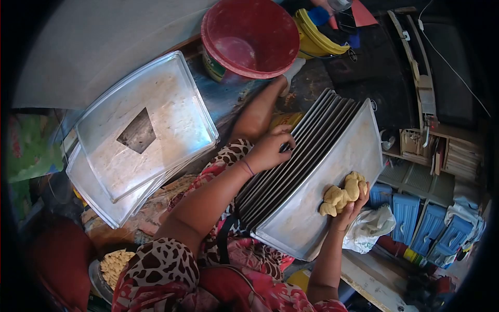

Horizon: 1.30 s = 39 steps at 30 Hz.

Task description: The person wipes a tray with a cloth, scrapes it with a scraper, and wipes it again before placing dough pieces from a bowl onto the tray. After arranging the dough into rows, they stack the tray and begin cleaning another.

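Pale yellow dough lump (343, 193), knobbly and uneven, sits pressed against the bare metal face of the top tray (332, 151), near that tray's right edge. Your right hand (347, 212) cups it from below, fingers curled up around it, palm under the lump. The top tray is dull grey and floury and leans tilted across your lap.

Behind it is the stack of trays (291, 166), all on edge, rims lined up like ribs. Your left hand (267, 151) is clamped over those rims, fingers bent down between them, thumb side toward you. There's a thin band (248, 167) on that wrist and a spotted sleeve (161, 265) higher up the arm.

To the left, two flat trays (171, 119) lie overlapped, well apart from the stack, with a dark patch on the upper one. A red bucket (249, 36) stands at the top, with a yellow container (314, 39) just beside it. A white bag (370, 226) lies just beside your right hand and blue crates (418, 218) sit past it. At bottom left a bowl (96, 278) holds yellow pieces; you can't tell what they are.
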Motion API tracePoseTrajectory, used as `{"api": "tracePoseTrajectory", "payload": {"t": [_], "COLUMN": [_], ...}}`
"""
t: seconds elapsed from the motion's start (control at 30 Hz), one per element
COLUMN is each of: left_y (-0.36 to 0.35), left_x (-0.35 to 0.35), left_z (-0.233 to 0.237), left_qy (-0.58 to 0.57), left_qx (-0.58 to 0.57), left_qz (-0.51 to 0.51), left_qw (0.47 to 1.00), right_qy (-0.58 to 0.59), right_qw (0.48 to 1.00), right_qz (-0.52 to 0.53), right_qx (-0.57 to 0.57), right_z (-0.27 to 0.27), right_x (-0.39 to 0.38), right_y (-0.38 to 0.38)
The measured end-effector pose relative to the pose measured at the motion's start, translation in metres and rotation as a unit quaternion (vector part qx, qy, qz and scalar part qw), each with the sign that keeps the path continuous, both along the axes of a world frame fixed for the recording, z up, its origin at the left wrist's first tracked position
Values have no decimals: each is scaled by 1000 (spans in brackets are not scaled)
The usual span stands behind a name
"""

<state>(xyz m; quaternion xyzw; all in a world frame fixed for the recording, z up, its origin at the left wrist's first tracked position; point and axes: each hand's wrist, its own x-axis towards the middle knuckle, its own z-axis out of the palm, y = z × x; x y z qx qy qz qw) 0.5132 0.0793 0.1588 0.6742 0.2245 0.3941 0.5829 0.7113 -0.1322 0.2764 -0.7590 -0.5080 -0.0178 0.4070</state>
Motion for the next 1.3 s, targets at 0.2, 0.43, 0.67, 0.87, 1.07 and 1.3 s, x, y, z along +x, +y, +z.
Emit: {"api": "tracePoseTrajectory", "payload": {"t": [0.2, 0.43, 0.67, 0.87, 1.07, 1.3], "left_y": [-3, -2, -10, -14, -13, -17], "left_x": [0, -5, -1, -2, 0, -7], "left_z": [6, 26, 26, 38, 47, 48], "left_qy": [-1, 0, -5, 20, -48, -19], "left_qx": [-52, -62, -5, -16, -16, -30], "left_qz": [-38, -49, -56, -51, -80, -90], "left_qw": [998, 997, 998, 998, 996, 995], "right_qy": [-1, 2, -11, -2, 16, 38], "right_qw": [1000, 1000, 1000, 1000, 1000, 999], "right_qz": [-13, -13, -3, -2, -18, -10], "right_qx": [9, 17, 5, 9, 20, 27], "right_z": [4, 3, 1, 1, 3, -3], "right_x": [-6, -6, -4, -4, -9, -2], "right_y": [4, 5, 4, 3, 6, 1]}}
